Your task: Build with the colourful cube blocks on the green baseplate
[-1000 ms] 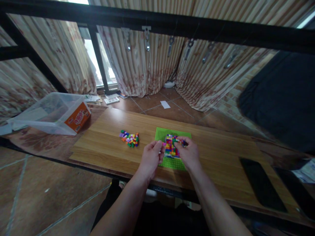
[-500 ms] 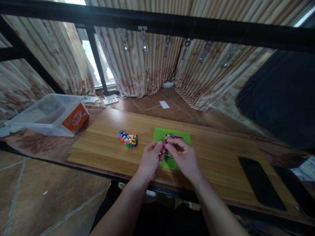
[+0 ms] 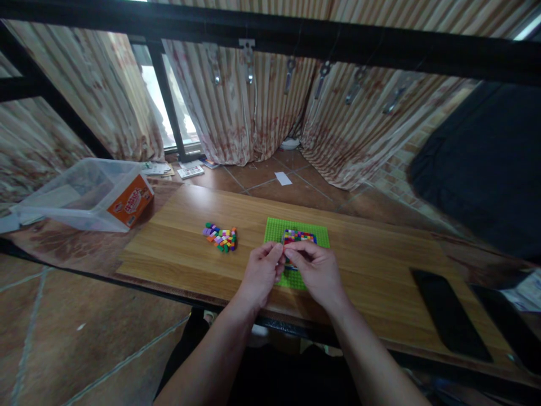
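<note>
A green studded baseplate (image 3: 275, 226) lies on the wooden board, with a block of colourful toy bricks (image 3: 301, 235) built up on it. Over its left part my two hands meet, fingertips almost touching. My left hand (image 3: 262, 272) is closed, thumb against the forefinger. My right hand (image 3: 315, 269) pinches at the same spot from the other side. Whatever sits between the fingertips is too small and covered to name. The hands hide the lower left of the brick build. Left of them lies a loose heap of small bricks (image 3: 220, 237) in many colours.
A clear plastic bin (image 3: 84, 217) with an orange label stands at the left. On the wooden board (image 3: 169, 248), a black phone-like slab (image 3: 448, 316) lies at the right, with another dark slab (image 3: 505, 316) beyond it. A dark metal bar (image 3: 270, 34) crosses overhead.
Both hands stay together over the baseplate; the fingers have shifted slightly. A pinkish bit seen at the fingertips before is now hardly visible. The whole view has moved a little.
</note>
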The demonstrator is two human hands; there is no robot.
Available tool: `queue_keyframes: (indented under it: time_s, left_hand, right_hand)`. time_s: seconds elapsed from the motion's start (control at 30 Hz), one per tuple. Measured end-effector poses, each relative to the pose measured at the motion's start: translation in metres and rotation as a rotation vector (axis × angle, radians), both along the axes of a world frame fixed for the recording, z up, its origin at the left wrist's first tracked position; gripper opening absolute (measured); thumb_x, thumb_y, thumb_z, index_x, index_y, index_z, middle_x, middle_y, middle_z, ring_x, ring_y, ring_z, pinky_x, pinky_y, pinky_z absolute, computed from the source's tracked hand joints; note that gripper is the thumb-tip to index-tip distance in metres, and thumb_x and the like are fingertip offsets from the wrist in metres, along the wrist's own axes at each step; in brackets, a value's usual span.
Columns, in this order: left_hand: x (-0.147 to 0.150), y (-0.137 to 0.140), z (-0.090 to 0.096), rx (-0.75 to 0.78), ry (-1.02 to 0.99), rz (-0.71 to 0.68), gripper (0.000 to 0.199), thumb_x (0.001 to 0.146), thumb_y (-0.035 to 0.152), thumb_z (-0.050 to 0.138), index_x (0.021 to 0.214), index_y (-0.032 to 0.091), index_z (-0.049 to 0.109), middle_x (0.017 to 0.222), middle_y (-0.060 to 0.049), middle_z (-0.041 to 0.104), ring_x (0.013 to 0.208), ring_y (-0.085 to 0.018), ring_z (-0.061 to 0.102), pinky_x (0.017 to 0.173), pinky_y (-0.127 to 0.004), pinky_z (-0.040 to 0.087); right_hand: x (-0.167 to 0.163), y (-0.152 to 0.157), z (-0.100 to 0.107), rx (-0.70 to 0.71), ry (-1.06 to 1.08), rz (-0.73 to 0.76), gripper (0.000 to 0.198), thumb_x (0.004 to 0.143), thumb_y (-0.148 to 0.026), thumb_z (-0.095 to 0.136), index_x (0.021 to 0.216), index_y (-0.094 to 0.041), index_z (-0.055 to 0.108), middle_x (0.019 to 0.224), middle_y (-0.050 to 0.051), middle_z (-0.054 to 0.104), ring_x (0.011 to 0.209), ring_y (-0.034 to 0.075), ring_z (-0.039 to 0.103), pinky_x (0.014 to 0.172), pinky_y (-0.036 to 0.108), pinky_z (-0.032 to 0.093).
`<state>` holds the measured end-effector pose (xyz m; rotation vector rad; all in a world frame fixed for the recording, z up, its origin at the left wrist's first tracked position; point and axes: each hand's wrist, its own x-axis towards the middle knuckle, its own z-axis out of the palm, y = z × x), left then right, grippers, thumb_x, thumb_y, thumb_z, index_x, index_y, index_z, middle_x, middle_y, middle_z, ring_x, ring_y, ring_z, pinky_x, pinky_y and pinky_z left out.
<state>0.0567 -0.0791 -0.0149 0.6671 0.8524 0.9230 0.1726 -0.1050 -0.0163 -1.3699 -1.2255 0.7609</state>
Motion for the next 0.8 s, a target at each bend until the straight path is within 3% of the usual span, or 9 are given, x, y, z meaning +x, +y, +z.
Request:
queue_keyframes:
  time_s: [0.3, 0.47, 0.63, 0.8]
  left_hand:
    - [-0.001, 0.0, 0.004, -0.055, -0.069, -0.03, 0.033, 0.065, 0.038, 0.075, 0.065, 0.016, 0.05, 0.058, 0.005, 0.047, 0.042, -0.002, 0.033, 0.039, -0.016, 0.014]
    - [-0.002, 0.002, 0.003, -0.058, -0.039, 0.001, 0.029, 0.069, 0.038, 0.071, 0.068, 0.015, 0.053, 0.061, 0.004, 0.048, 0.042, -0.001, 0.034, 0.038, -0.016, 0.014]
    - [-0.007, 0.006, 0.005, -0.06, -0.043, 0.047, 0.028, 0.069, 0.037, 0.071, 0.07, 0.014, 0.054, 0.061, 0.005, 0.046, 0.041, -0.001, 0.033, 0.038, -0.016, 0.013]
    - [-0.008, 0.007, 0.005, -0.069, -0.047, 0.06, 0.029, 0.068, 0.038, 0.072, 0.069, 0.014, 0.055, 0.061, 0.004, 0.048, 0.041, -0.001, 0.033, 0.038, -0.016, 0.013]
  right_hand:
    - [0.004, 0.0, -0.002, -0.051, 0.159, 0.006, 0.017, 0.075, -0.037, 0.07, 0.083, -0.023, 0.075, 0.08, 0.002, 0.074, 0.07, 0.017, 0.066, 0.064, 0.03, 0.055]
    - [0.009, 0.0, 0.0, -0.007, -0.005, -0.014, 0.024, 0.084, -0.038, 0.06, 0.099, -0.026, 0.074, 0.093, 0.003, 0.072, 0.075, 0.016, 0.064, 0.067, 0.03, 0.053]
    - [0.022, 0.003, -0.005, 0.011, -0.131, -0.074, 0.023, 0.085, -0.038, 0.058, 0.094, -0.025, 0.074, 0.094, 0.004, 0.073, 0.085, 0.019, 0.066, 0.078, 0.035, 0.053]
    - [0.033, 0.005, -0.011, -0.005, -0.206, -0.139, 0.023, 0.083, -0.039, 0.061, 0.093, -0.023, 0.073, 0.093, 0.005, 0.074, 0.083, 0.021, 0.068, 0.079, 0.037, 0.053]
